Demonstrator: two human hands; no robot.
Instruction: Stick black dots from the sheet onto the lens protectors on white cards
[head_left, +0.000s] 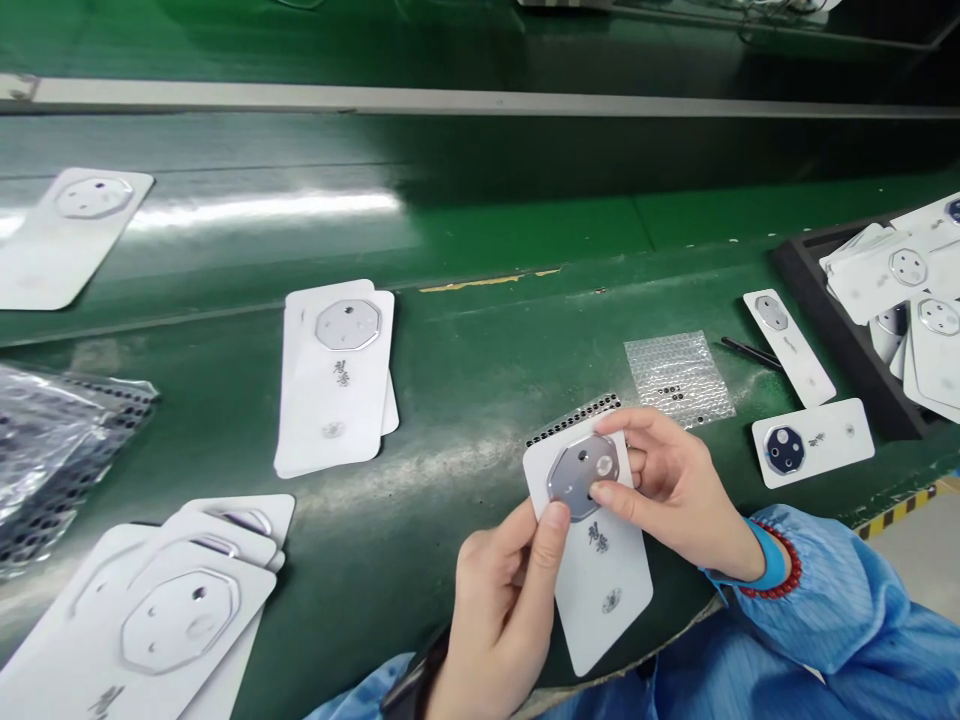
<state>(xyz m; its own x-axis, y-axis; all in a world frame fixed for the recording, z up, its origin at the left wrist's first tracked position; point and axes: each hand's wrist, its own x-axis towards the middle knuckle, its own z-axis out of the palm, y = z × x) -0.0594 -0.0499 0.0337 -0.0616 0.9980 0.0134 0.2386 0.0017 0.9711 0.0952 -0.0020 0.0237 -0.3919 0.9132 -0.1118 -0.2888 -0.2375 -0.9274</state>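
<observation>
a: surface?
b: a green bench (450, 560), glossy; a long light reflection (262, 210) at upper left and a pale chipped streak (491, 282) along a seam.
a: room behind and beside?
b: a pale rail (450, 98) crosses the far side. at right, yellow-and-black tape (900, 508) borders a light floor (922, 565).
a: the hands?
b: left hand (499, 600) nearly closed, thumb on the front of a white panel (604, 610), pinching its left edge. right hand (671, 485) partly closed, thumb on the panel's octagonal plate (568, 480), index finger at the top edge; cannot tell whether it grips.
a: panel location?
b: tilted, at the near edge of the bench, with a dotted strip (574, 420) just beyond its top.
a: rest of the surface?
b: a panel stack (330, 400) left of centre, fanned panels (180, 620) at lower left, a clear bag (56, 460) above those. right: a clear sheet (675, 370), a thin black tool (750, 353) and a black tray (825, 300) loaded with panels.
</observation>
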